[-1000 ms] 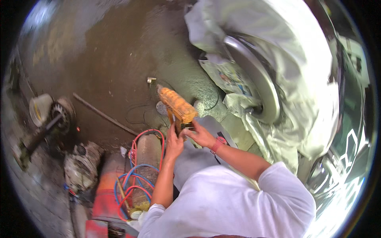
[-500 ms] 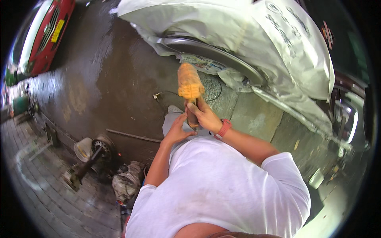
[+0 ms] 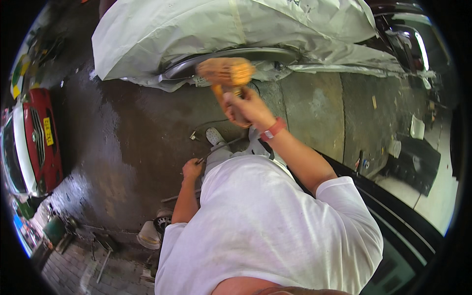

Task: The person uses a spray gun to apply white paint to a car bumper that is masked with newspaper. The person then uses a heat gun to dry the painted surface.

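"Orange power tool point(image 3: 227, 73): where do we have it?"

"Up in our right hand point(image 3: 250, 106), fingers wrapped round its handle, its blurred body showing against the grey curved panel point(image 3: 273, 54) below the white sheeting point(image 3: 172, 29). We can't tell whether tool and panel touch."

"And our left hand point(image 3: 192, 169)?"

"Low beside our left leg, fingers curled in. We see a thin dark line point(image 3: 221, 149) running from near its fingertips, but can't tell whether we grip it."

"What else lies about us?"

"Just past our pale shoe point(image 3: 214, 136), a small pale piece point(image 3: 192, 135) on the dark floor point(image 3: 142, 132); far left, a red-and-white car point(image 3: 32, 147)"
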A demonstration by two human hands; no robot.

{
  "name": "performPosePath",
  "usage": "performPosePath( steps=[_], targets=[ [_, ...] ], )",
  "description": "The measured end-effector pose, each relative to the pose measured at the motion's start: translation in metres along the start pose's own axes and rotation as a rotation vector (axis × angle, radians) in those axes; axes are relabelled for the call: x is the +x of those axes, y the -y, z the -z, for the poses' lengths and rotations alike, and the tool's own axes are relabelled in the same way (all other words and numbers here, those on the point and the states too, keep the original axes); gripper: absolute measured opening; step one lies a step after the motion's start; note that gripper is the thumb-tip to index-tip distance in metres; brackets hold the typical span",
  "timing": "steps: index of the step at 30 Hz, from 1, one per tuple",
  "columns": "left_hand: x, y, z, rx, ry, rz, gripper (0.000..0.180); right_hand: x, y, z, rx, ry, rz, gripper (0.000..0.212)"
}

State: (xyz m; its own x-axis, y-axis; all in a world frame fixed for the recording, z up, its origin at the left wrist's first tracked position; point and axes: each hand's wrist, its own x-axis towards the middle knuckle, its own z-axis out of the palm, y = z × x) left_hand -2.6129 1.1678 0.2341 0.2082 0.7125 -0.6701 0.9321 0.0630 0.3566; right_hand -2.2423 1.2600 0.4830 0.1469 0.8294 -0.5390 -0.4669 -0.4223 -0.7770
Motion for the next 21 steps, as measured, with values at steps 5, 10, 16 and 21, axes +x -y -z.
performPosePath(
  steps=[5, 10, 16, 21],
  targets=[
    [-0.008, 0.089, 0.016, 0.187, 0.091, -0.003, 0.045, -0.026, 0.003, 0.103, -0.074, -0.529, 0.117, 0.026],
    [-0.011, 0.143, 0.032, -0.102, 0.216, 0.051, 0.051, -0.017, 0.016, 0.170, 0.058, -0.845, 0.402, 0.023],
    [0.004, 0.137, 0.048, -0.414, 0.132, -0.090, 0.046, -0.004, -0.019, 0.144, -0.067, -0.756, 0.275, 0.023],
    [0.003, 0.137, 0.055, -0.515, -0.019, 0.138, 0.049, 0.010, -0.059, 0.044, -0.410, -0.505, 0.254, 0.022]
  ],
)
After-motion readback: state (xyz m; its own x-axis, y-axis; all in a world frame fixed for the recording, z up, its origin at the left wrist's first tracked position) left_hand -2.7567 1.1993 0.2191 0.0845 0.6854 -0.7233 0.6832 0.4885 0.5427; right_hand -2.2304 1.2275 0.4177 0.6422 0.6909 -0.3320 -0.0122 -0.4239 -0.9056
